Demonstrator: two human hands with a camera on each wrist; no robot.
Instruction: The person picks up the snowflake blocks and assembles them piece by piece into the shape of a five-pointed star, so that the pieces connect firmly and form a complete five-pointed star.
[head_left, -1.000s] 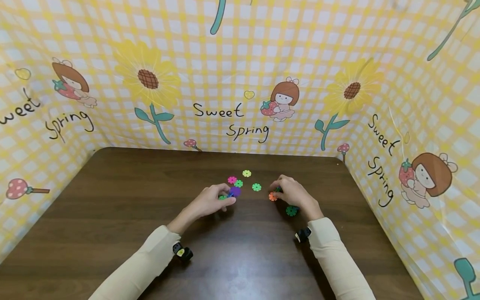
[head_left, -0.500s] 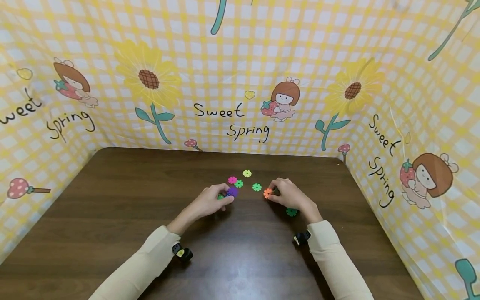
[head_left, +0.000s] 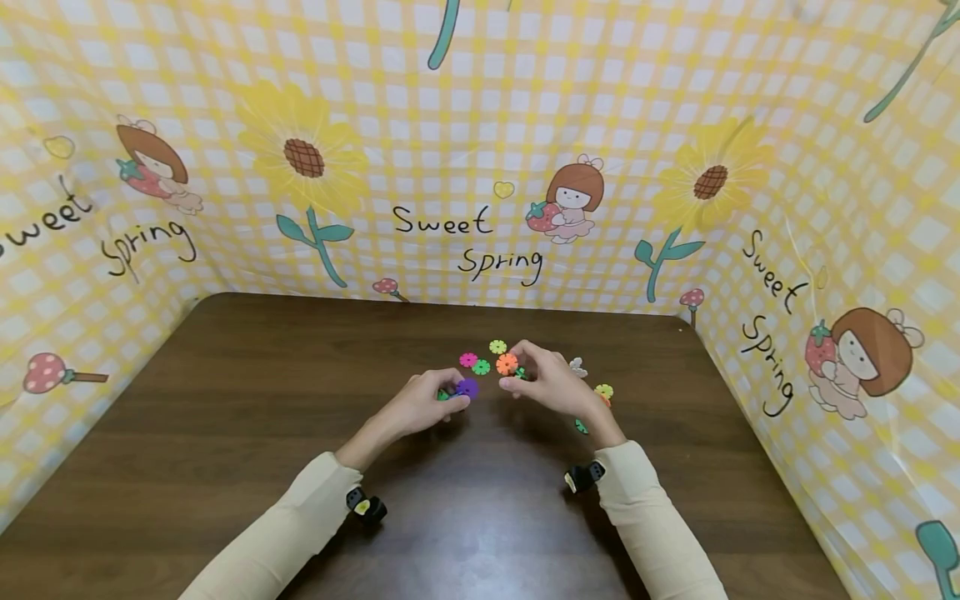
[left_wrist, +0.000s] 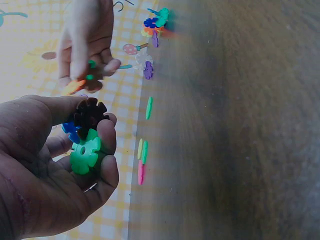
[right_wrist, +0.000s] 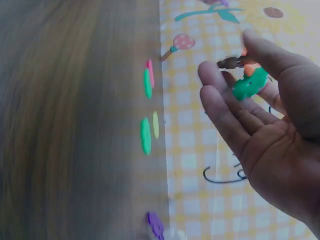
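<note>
My left hand (head_left: 420,403) grips a joined cluster of notched plastic snowflake discs above the table. In the head view its purple disc (head_left: 467,388) faces up. The left wrist view shows a green disc (left_wrist: 85,154), a dark brown disc (left_wrist: 90,116) and a blue disc (left_wrist: 70,131) in that cluster. Just to the right, my right hand (head_left: 553,385) pinches another small cluster with an orange disc (head_left: 507,364). A green disc (right_wrist: 251,83) and a brown disc (right_wrist: 233,62) belong to it in the right wrist view. The two clusters are close but apart.
Beyond the hands lie loose discs: pink (head_left: 468,360), green (head_left: 482,367) and yellow (head_left: 498,347). A whitish piece (head_left: 577,367) and a yellow disc (head_left: 604,391) over an orange one lie right of my right hand. Checked cloth (head_left: 420,150) walls surround the wooden table (head_left: 247,383).
My right hand has moved left and away from me with the orange disc's cluster, toward my left hand. Pieces on the right are uncovered. My left hand stays almost in place.
</note>
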